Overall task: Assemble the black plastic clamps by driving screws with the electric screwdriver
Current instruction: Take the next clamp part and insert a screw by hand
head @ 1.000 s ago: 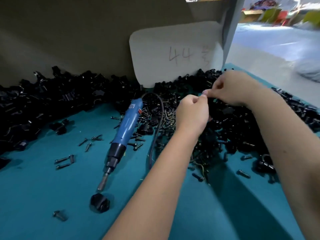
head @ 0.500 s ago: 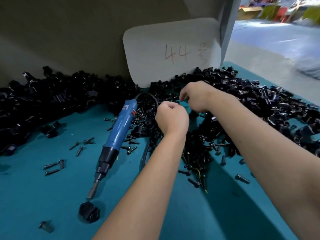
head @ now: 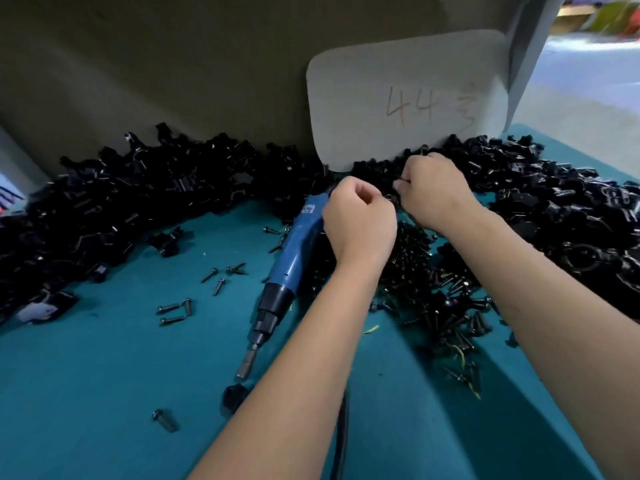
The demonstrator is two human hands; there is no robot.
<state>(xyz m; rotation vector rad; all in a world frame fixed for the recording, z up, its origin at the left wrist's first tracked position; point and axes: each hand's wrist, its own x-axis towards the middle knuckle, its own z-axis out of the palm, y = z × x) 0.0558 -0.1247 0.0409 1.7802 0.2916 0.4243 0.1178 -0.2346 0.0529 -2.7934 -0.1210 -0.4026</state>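
Both hands drawn back from the far-right clamp heap (head: 554,202) toward mid-tabletop, left hand (head: 358,220) and right hand (head: 433,192) fingers curled (contents hidden, cannot tell); electric screwdriver (head: 294,258) untouched, driving not begun.

Factory assembly bench. Teal work surface (head: 86,393) heaped with black plastic clamp parts (head: 156,202) and loose screws (head: 436,306); corded blue electric screwdriver (head: 294,258) lying among them; card marked "44" (head: 408,105) propped against back panel; shop floor visible beyond, upper right.
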